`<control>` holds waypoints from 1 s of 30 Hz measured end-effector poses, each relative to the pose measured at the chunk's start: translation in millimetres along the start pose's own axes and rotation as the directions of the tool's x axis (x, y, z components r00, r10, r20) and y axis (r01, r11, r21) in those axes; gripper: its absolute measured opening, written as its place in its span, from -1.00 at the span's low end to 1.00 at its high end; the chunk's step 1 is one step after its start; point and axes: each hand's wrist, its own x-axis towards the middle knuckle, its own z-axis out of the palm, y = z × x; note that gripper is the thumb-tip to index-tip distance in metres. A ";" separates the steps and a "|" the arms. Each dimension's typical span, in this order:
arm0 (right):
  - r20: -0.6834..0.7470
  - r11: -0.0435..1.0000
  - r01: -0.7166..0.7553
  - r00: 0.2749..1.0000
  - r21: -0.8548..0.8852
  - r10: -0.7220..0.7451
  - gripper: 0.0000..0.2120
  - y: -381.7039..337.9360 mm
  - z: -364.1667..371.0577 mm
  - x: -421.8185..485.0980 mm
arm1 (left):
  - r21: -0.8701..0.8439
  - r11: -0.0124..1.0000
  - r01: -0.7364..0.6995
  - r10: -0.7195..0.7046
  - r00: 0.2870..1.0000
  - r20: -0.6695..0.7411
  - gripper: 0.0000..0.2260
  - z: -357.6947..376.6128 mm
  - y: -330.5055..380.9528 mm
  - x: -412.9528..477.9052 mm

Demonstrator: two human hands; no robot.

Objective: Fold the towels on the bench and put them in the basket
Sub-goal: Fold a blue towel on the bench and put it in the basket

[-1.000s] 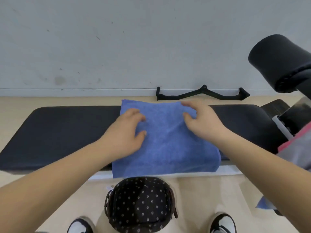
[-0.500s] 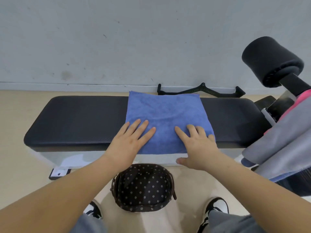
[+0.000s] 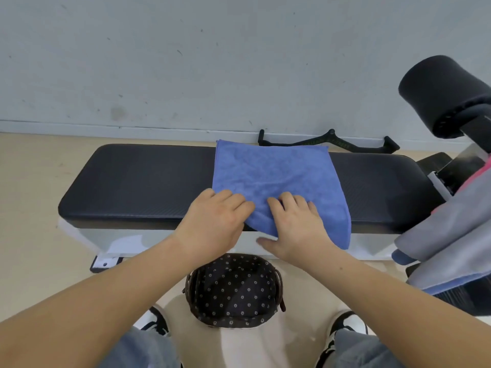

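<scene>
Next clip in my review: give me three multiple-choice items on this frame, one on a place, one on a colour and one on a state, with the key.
1. Relative to the black padded bench, where does the dark dotted woven basket stand?
A) on top of it
B) on the floor in front of it
C) behind it, at the wall

2. What colour is the terry towel spread on the bench?
A) blue
B) white
C) yellow

3. What state is the basket in?
A) it holds a folded towel
B) it is tipped on its side
C) it is upright, with only its dotted lining showing inside

Key:
1 B: the basket sits on the floor below the bench's near edge.
2 A: the cloth lying across the bench pad is blue.
3 C: the basket's opening faces up and no towel shows inside it.
</scene>
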 end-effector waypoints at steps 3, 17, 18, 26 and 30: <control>0.029 0.998 -0.011 1.000 0.069 0.009 -0.40 -4.3 -8.1 3.5 | 0.021 0.992 0.125 -0.127 0.986 0.112 -0.71 -23.1 1.0 7.1; 0.068 0.952 -0.024 0.998 0.304 0.003 -0.68 5.5 -14.3 1.3 | 0.209 0.941 0.267 -0.326 0.881 0.343 -0.34 -22.6 38.9 20.7; 0.064 0.949 -0.027 0.998 0.315 0.007 -0.70 5.5 -15.1 1.6 | 0.201 0.946 0.256 -0.308 0.902 0.302 -0.47 -19.2 35.3 24.1; 0.083 0.951 0.022 0.995 0.309 -0.050 -0.60 14.0 -17.7 -4.9 | 0.051 0.967 0.251 -0.253 0.904 0.344 -0.90 -31.9 30.1 41.4; 0.068 0.966 0.040 0.996 0.255 -0.059 -0.62 17.4 -13.9 -7.3 | 0.002 0.957 0.291 -0.272 0.893 0.360 -0.88 -42.3 22.0 38.8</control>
